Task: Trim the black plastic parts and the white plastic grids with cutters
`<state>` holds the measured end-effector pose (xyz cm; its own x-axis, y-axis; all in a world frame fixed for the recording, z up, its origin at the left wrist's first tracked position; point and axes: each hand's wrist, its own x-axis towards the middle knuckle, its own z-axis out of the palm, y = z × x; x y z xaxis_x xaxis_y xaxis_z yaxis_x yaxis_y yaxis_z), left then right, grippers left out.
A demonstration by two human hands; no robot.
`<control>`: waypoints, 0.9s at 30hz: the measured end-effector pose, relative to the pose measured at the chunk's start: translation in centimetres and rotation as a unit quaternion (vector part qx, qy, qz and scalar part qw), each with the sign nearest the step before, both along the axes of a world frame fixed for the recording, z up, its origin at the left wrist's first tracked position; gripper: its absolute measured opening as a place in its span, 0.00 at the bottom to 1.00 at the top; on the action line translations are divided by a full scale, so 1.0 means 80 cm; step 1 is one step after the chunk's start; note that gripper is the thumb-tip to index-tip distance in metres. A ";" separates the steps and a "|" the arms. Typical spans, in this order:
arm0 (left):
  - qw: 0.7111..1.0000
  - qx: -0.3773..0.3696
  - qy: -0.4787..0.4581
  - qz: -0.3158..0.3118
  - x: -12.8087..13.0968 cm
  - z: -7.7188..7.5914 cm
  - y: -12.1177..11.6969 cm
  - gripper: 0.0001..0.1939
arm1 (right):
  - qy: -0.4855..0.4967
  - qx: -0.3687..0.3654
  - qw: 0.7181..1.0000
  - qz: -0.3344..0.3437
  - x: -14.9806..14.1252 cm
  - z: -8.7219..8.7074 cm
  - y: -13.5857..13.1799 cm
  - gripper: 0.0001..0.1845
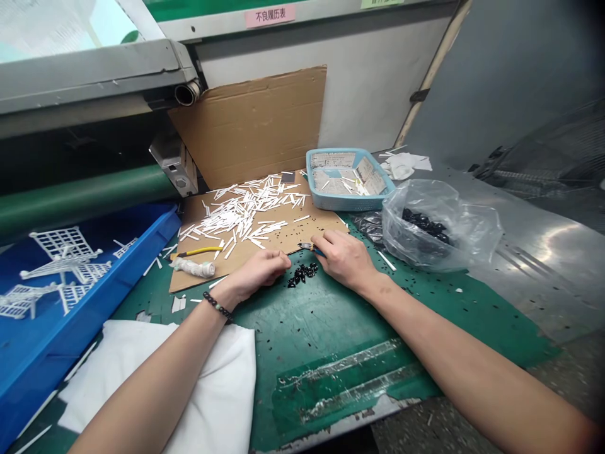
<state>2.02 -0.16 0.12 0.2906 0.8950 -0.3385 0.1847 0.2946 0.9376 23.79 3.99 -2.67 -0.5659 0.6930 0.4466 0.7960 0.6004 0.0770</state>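
My left hand (258,271) rests on the green mat (331,328) with its fingers curled together; I cannot make out what is between them. Its fingertips reach toward a small heap of black parts (302,274). My right hand (343,255) lies just right of that heap, closed on a small yellow-and-blue tool (306,246) whose tip points left. Behind both hands a cardboard sheet (265,236) carries several thin white plastic sticks (246,211).
A clear bag of black parts (437,227) sits to the right. A light blue tray (347,180) stands behind it. At the left is a blue bin (70,296) with white plastic grids. A yellow-handled tool (196,253) and white wrapped piece (193,268) lie on the cardboard. White cloth (208,391) lies near me.
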 end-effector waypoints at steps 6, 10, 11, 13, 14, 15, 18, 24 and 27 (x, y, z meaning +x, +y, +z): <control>0.920 0.198 0.320 -0.109 0.006 0.009 -0.010 0.10 | 0.000 -0.012 1.000 -0.006 -0.001 0.002 0.000 0.05; 0.915 0.199 0.331 -0.118 0.007 0.010 -0.012 0.09 | 0.001 -0.018 1.000 -0.006 0.000 0.003 0.000 0.05; 0.921 0.194 0.318 -0.113 0.006 0.009 -0.011 0.09 | 0.001 -0.019 1.000 -0.006 0.000 0.003 0.000 0.05; 0.944 0.178 0.261 -0.097 0.005 0.006 -0.008 0.09 | 0.001 -0.018 1.000 -0.004 0.000 0.003 0.000 0.05; 0.959 0.164 0.217 -0.082 0.004 0.004 -0.006 0.09 | 0.000 -0.017 1.000 0.001 0.000 0.003 0.000 0.06; 0.973 0.144 0.167 -0.062 0.002 0.001 -0.004 0.09 | 0.000 -0.016 1.000 0.006 0.001 0.003 0.000 0.06; 0.996 0.078 0.031 0.012 -0.002 -0.007 0.004 0.07 | -0.001 -0.013 0.999 0.034 -0.001 0.003 0.000 0.08; 0.988 0.019 -0.125 0.088 0.001 -0.009 0.006 0.09 | -0.002 -0.018 0.997 0.080 -0.005 0.004 -0.002 0.11; 0.980 -0.006 -0.164 0.111 0.005 -0.007 0.003 0.12 | -0.002 -0.023 0.996 0.091 -0.006 0.003 -0.003 0.11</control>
<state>2.41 0.07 -0.43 0.1838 0.9450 -0.2706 -0.1960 0.3050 0.9320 23.35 3.78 -2.39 -0.6850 0.5991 0.4145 0.6739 0.7373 0.0481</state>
